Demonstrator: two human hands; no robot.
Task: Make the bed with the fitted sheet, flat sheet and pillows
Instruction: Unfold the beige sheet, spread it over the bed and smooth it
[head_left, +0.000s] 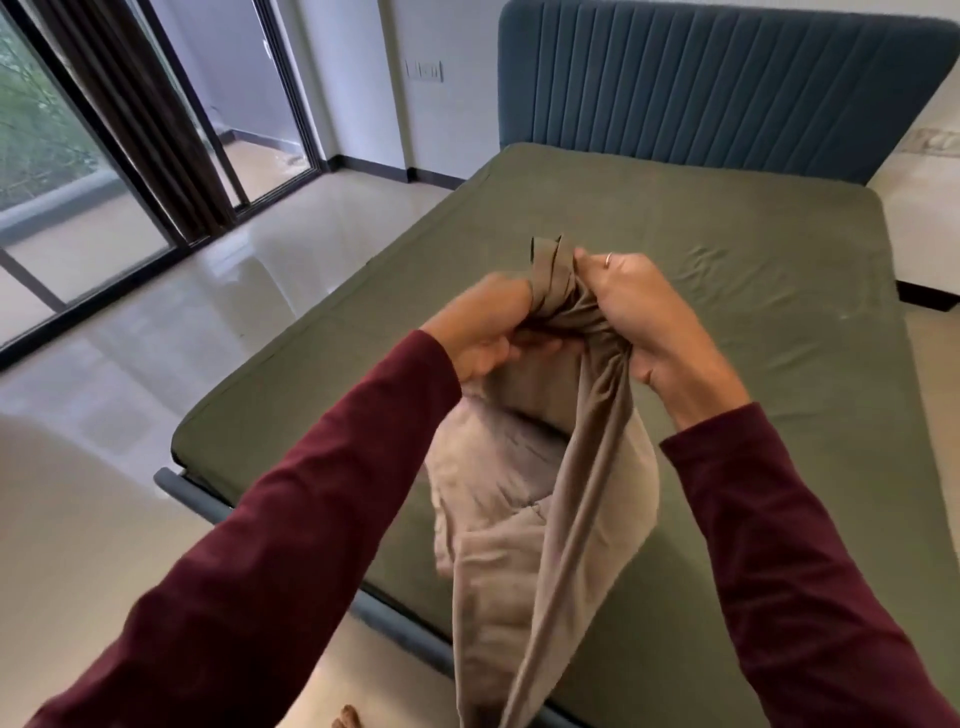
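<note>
The green fitted sheet (649, 291) is already pulled over the bed (270, 525). It looks mostly smooth, with a few small wrinkles near the middle. That first part of the job seems to be done.

A tan cloth (545, 488) is held up over the near side of the bed. It is probably the flat sheet, but this cannot be told for sure, because it is all bunched up. The top of the cloth is gathered into a tight bundle. The rest hangs down in folds toward the edge of the bed.

The bundle is held by both hands. The left hand (483, 332) is curled around the cloth from the left side. The right hand (644, 312) is clenched on the cloth from the right side, and a ring is seen on one finger. So the grip of each hand is closed on the cloth.

The cloth has not been spread out yet. It must be opened, laid flat on the bed and made smooth. No pillows are seen anywhere, so they must be put by the blue headboard (727, 88) later. Most of the job seems to be left.
</note>
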